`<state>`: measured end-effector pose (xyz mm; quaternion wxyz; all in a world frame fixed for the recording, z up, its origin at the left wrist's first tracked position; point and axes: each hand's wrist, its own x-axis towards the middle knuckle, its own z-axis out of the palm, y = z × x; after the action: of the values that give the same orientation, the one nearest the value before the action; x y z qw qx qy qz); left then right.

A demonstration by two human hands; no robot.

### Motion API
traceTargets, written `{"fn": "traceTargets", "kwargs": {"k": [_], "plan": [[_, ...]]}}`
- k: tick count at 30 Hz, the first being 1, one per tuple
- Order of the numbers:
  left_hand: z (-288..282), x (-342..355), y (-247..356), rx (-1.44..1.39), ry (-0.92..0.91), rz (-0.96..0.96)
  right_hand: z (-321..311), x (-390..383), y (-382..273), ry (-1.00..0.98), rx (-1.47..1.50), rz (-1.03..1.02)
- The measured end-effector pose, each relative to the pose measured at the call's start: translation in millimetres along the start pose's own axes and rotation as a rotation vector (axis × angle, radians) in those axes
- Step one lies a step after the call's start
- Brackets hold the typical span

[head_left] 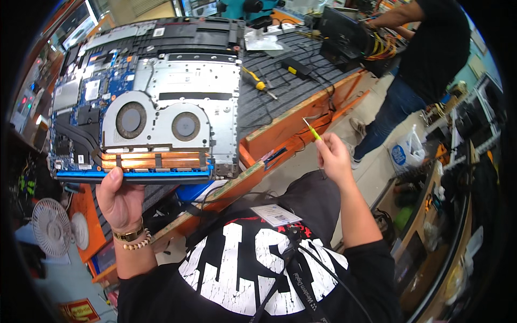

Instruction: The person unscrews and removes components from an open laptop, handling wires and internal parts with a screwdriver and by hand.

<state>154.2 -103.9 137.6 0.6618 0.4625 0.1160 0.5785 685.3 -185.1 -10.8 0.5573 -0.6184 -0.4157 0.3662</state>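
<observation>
My left hand (120, 200) grips the lower edge of an opened laptop base (175, 97), thumb on the front and fingers behind. Its insides face me, held up tilted at the left. Two round fans (131, 119) sit in a silver housing, with copper heat pipes (156, 160) below and a blue circuit board (110, 75) at the upper left. Apart from the laptop, at the right, my right hand (334, 157) pinches a slim yellow-green tool (314, 132) with a thin, bent metal tip; its exact kind is hard to make out.
A workbench with a grey ribbed mat (301, 48) holds a yellow-and-black screwdriver (256, 81) and a black adapter (297, 68). Another person (414, 70) works at a black computer case (344, 35). A white fan (52, 226) stands left; a plastic bag (407, 152) lies right.
</observation>
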Motion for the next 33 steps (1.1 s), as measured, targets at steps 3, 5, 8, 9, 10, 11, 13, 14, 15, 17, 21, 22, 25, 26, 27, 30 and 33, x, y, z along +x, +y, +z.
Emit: {"fn": "traceTargets", "kwargs": {"k": [3,5,8,9,10,11,13,14,15,17,21,22,25,26,27,30,33], "plan": [[-7.4,-20.1,-9.4,0.003,0.114,0.063,13.5,69.5,-17.4,0.051,-0.373,-0.266],[-15.8,-36.7,-10.4,0.01,0.189,0.106,23.4,113.4,-31.5,0.05,-0.453,-0.358],[-12.5,-55.1,-19.4,-0.047,0.203,0.057,30.7,183.6,-40.7,0.087,-0.556,-0.446],[-10.0,-64.5,-25.1,-0.027,0.282,0.057,41.6,202.2,-43.4,0.128,-0.568,-0.451],[-10.4,-73.1,-32.0,-0.029,0.314,0.05,45.9,220.7,-43.7,0.147,-0.619,-0.447],[-10.3,-81.6,-39.8,-0.033,0.345,0.044,49.2,234.9,-42.4,0.168,-0.671,-0.445],[-2.7,-96.3,-55.4,-0.015,0.42,0.027,62.4,250.6,-22.9,0.304,-0.7,-0.721],[3.2,-102.4,-62.3,-0.026,0.437,0.018,65.5,255.2,-10.6,0.336,-0.704,-0.751],[15.2,-109.1,-69.2,-0.031,0.473,0.012,76.0,244.5,-9.4,0.318,-0.785,-0.718],[35.8,-110.1,-84.1,-0.087,0.532,0.02,73.1,236.3,-12.4,0.324,-0.729,-0.839],[32.2,-108.2,-120.1,-0.168,0.575,-0.035,58.5,234.6,-7.9,0.288,-0.79,-0.768],[30.3,-105.7,-124.7,-0.178,0.571,-0.025,62.5,231.2,-9.2,0.283,-0.765,-0.768],[22.1,-87.8,-136.4,-0.224,0.572,-0.021,67.1,222.4,-10.3,0.287,-0.729,-0.75],[18.8,-81.4,-140.5,-0.239,0.577,-0.022,67.7,219.8,-10.1,0.309,-0.699,-0.816],[12.9,-72.8,-146.5,-0.26,0.569,-0.024,66.1,217.5,-12.8,0.344,-0.673,-0.885],[6.8,-55.8,-152.8,-0.289,0.568,-0.043,70.0,181.8,-17.1,0.202,-0.419,-0.888],[-2.6,-34.3,-155.5,-0.297,0.56,-0.06,104.0,125.5,-38.8,-0.333,-0.428,-0.837]]}}
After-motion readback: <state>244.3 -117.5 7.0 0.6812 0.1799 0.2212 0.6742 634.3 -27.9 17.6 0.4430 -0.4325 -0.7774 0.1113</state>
